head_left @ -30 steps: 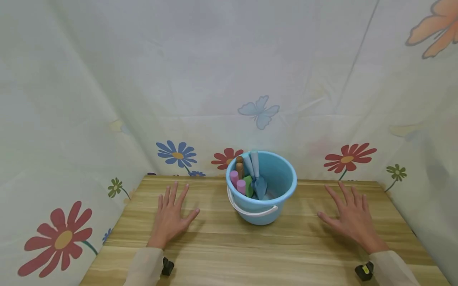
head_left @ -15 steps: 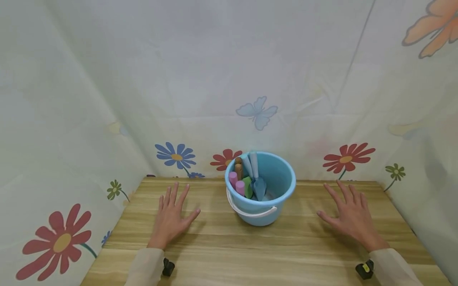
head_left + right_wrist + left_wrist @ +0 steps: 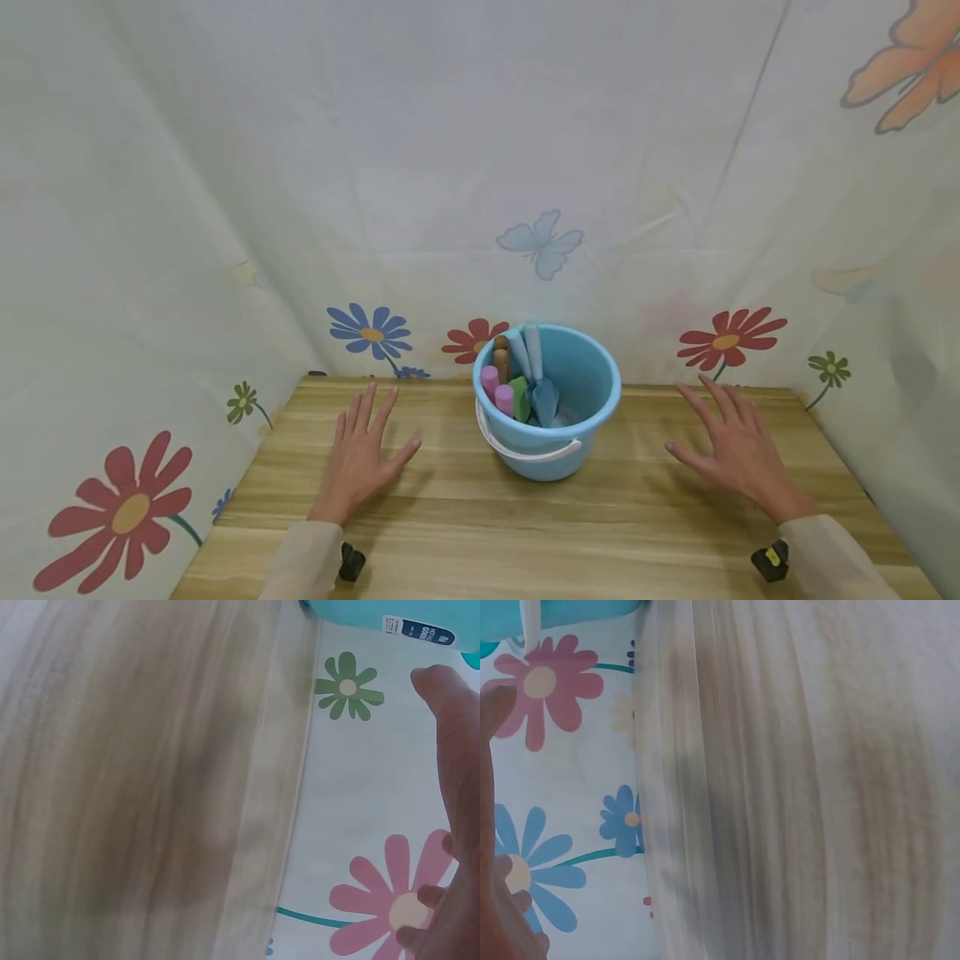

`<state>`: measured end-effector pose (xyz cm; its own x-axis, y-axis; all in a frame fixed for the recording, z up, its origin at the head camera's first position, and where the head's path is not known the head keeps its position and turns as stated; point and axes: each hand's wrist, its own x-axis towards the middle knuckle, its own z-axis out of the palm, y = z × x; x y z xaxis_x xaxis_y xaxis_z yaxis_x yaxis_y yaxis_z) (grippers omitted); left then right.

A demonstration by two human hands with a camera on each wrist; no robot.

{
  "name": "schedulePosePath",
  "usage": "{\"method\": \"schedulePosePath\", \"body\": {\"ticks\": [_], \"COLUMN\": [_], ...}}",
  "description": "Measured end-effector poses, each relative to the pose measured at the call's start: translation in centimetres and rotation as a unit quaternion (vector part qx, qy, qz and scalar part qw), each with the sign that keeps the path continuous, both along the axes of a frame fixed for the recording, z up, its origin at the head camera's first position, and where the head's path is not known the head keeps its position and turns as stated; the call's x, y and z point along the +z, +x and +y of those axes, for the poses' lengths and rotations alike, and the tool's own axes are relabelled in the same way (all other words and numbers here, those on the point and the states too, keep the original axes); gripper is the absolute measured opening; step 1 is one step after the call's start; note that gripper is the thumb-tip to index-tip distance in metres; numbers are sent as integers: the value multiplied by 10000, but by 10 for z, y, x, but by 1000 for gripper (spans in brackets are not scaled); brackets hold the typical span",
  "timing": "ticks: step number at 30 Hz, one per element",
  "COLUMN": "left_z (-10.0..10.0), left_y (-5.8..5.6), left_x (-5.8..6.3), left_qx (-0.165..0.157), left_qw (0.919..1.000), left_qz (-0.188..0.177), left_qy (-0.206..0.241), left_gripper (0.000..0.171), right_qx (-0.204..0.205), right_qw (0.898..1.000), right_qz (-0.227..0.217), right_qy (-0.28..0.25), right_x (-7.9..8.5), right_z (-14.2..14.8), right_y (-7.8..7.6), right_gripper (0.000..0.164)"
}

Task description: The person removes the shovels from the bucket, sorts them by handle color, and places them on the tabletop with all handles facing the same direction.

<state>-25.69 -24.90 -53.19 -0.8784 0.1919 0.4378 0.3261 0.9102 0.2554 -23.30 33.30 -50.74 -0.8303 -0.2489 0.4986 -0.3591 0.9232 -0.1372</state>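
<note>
A light-blue bucket [image 3: 555, 454] stands upright at the back middle of the table, its white handle [image 3: 525, 456] hanging down in front. Inside, leaning to the left, are pale-blue handles [image 3: 533, 354] with a dark-blue trowel-like blade [image 3: 545, 402], pink cylindrical ends [image 3: 505, 400], brown wooden ends [image 3: 502, 363] and a green piece [image 3: 520, 398]. To the bucket's left my left hand [image 3: 358, 461] is spread over the table, holding nothing. My right hand [image 3: 738, 457] is likewise spread and bare on the other side. Both wrist views show the bucket's edge beyond the thumb.
The wood-grain table [image 3: 480, 542] reaches back to a pale curtain [image 3: 420, 167] printed with flowers and butterflies, which also hangs along both sides. Small black devices [image 3: 351, 562] sit at the wrists. A label [image 3: 427, 631] shows on the bucket in the right wrist view.
The head view has tilted slightly, so the bucket and curtain sit a little lower. My right hand has turned slightly, its fingers closer together; the left stays nearly still.
</note>
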Motion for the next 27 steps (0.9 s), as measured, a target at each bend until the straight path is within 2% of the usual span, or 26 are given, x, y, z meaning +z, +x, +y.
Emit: {"method": "schedulePosePath", "body": {"ticks": [7,16,21,27], "left_z": [3,10,14,19], "left_y": [-2,1,2,2], "left_x": [3,11,16,20], "left_qx": [-170,-395,-501,-671], "left_qw": [9995,9967,9955,9923], "left_qz": [-55,-353,-328,-370], "left_qy": [254,614,737,971], "left_gripper": [91,94,96,96], "right_qx": [407,740,854,970], "right_qw": [9989,9961,9944,9937], "right_qz": [-181,-417,-548,-492], "right_qy": [-176,-255,-305,-255], "right_x": [7,24,34,45], "right_z": [-1,-9,-12,-16], "right_y": [-5,-9,-13,-19], "right_gripper": [99,97,97,100]}}
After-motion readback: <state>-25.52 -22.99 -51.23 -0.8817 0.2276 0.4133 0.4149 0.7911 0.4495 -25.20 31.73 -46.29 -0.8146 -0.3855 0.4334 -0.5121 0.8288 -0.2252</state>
